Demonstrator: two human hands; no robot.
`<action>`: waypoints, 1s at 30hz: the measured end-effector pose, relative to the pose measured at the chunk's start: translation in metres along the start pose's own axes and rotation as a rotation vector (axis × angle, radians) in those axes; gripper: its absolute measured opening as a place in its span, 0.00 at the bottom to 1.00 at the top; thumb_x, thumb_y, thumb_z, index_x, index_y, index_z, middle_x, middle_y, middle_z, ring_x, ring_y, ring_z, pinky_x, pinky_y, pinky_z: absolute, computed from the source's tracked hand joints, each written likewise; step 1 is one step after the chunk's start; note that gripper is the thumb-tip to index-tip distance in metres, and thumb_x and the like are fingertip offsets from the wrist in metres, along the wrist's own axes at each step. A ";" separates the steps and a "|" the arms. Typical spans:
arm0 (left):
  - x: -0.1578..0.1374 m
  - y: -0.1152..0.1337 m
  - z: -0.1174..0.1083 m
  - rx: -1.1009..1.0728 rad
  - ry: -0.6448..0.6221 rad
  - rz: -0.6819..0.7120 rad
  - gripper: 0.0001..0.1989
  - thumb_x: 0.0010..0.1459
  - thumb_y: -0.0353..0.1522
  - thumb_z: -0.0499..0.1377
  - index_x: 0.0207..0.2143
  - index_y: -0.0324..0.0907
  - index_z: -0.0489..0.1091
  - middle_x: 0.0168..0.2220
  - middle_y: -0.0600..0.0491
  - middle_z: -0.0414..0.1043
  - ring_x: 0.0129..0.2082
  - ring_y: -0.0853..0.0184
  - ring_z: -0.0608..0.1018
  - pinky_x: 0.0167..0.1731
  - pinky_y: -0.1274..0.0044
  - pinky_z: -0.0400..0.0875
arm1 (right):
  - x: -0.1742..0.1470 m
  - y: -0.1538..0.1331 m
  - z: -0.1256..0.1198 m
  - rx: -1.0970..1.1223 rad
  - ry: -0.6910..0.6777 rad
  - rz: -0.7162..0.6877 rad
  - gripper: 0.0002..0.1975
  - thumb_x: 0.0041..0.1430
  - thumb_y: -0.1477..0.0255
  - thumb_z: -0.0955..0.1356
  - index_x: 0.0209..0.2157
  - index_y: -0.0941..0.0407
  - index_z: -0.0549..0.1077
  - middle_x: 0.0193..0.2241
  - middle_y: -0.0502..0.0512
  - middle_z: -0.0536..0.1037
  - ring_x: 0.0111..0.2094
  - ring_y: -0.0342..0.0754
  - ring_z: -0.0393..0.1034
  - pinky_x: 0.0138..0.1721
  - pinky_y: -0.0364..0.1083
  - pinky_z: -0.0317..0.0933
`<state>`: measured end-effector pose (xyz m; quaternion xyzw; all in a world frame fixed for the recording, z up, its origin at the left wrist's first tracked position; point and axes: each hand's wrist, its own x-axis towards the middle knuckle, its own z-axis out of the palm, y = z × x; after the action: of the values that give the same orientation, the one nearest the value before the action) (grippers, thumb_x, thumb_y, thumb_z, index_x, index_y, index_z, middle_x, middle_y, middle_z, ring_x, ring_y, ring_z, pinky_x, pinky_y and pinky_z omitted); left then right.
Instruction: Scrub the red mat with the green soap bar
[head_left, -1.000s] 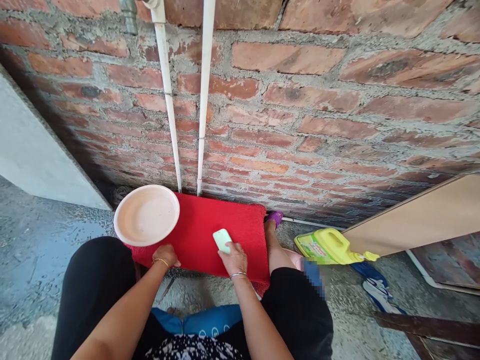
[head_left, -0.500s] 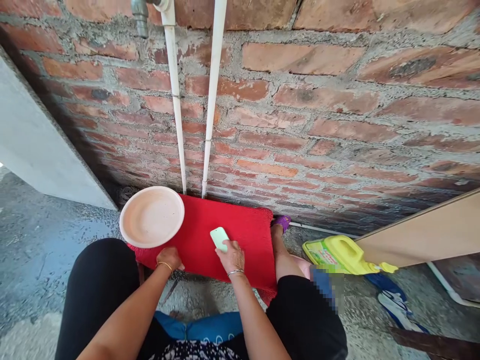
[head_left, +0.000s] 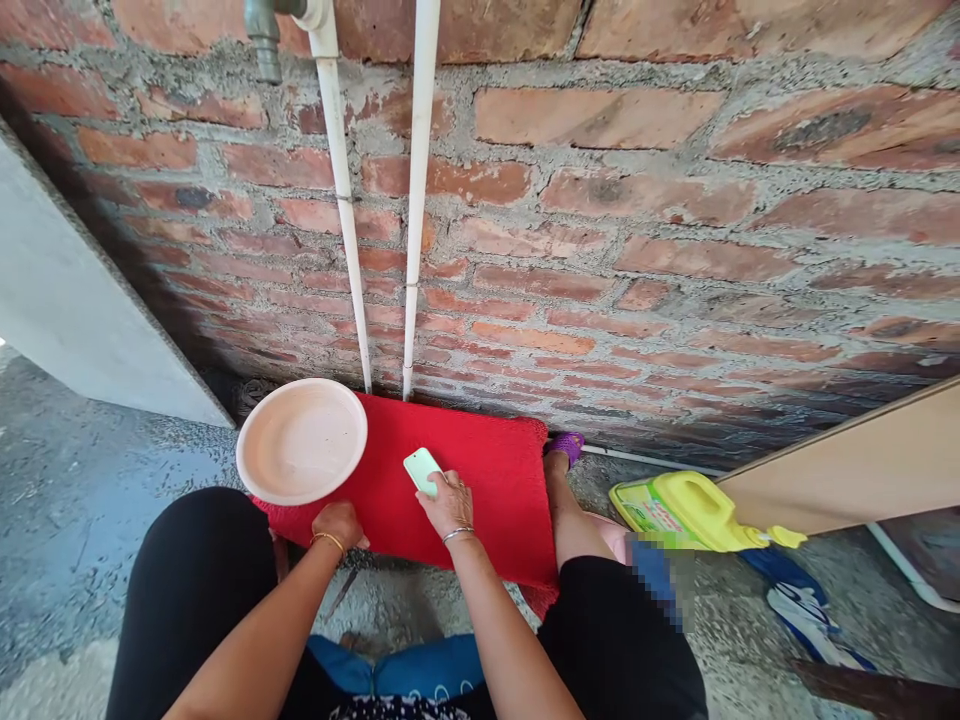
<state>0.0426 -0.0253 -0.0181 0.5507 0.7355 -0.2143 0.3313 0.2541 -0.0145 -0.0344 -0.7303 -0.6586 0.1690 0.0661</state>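
Observation:
A red cloth [head_left: 487, 470] with a shaggy border lies spread over a low support in front of me, hanging down along the near edge. My right hand [head_left: 448, 503] is closed around a pale green scrub brush [head_left: 422, 465] with a small hole at its far end. The brush rests flat on the cloth, bristle side hidden. At the near left edge, my left hand [head_left: 339, 524] is closed on the cloth, its fingertips partly out of sight. Just beyond that hand, a pale pink basin [head_left: 304, 440] stands on the cloth's left end.
A brick wall [head_left: 540, 240] with two white pipes and a tap [head_left: 264, 50] rises behind the cloth. On the right are a yellow detergent jug [head_left: 690, 508], a slipper [head_left: 810, 615] and a leaning board [head_left: 862, 470]. A grey slab [head_left: 97, 290] leans at left.
My right hand has slid the brush a short way left and slightly up across the cloth. My left hand stays at the near edge. The view has shifted slightly.

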 end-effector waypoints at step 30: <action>0.008 -0.005 0.008 0.033 0.007 0.055 0.24 0.34 0.34 0.70 0.38 0.41 0.77 0.48 0.40 0.77 0.49 0.55 0.78 0.40 0.74 0.74 | -0.041 0.109 -0.018 0.191 0.283 0.433 0.18 0.52 0.59 0.68 0.41 0.53 0.75 0.35 0.56 0.72 0.36 0.51 0.70 0.40 0.47 0.62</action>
<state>0.0384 -0.0274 -0.0296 0.5767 0.7178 -0.2153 0.3253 0.3595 -0.0662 -0.0462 -0.8609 -0.4523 0.1367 0.1885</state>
